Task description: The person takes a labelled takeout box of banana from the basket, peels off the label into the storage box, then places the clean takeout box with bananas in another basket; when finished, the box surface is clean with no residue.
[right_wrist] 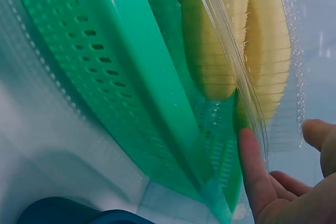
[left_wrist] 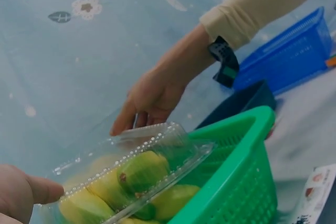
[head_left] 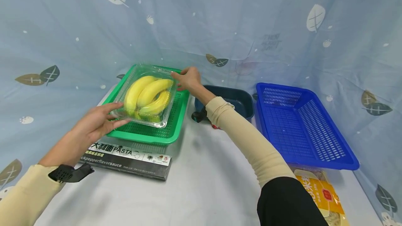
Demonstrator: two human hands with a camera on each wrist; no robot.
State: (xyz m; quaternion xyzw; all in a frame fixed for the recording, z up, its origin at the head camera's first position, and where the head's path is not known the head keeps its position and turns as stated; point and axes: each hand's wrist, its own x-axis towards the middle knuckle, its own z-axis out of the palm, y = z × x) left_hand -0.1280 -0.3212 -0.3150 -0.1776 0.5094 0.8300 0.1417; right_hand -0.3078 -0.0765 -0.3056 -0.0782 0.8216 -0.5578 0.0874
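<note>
A clear plastic clamshell container (head_left: 165, 116) with several yellow bananas (head_left: 157, 91) in it is tilted over the green basket (head_left: 180, 126). My left hand (head_left: 100, 121) grips its near left corner, thumb on the upper side and fingers along the lower edge. At the far right corner, my right hand (head_left: 190, 79) pinches the container's edge. In the right wrist view the index finger (right_wrist: 254, 174) lies against the clear rim, with the thumb (right_wrist: 317, 134) on the other side. Beneath the container, the basket's slotted floor shows.
A black pasta box (head_left: 125, 163) lies in front of the green basket. Behind my right forearm stands a dark blue bin (head_left: 242, 102), a small black object (head_left: 198, 116) beside it. To the right are a blue basket (head_left: 289, 138) and an orange-and-clear food bag (head_left: 325, 198).
</note>
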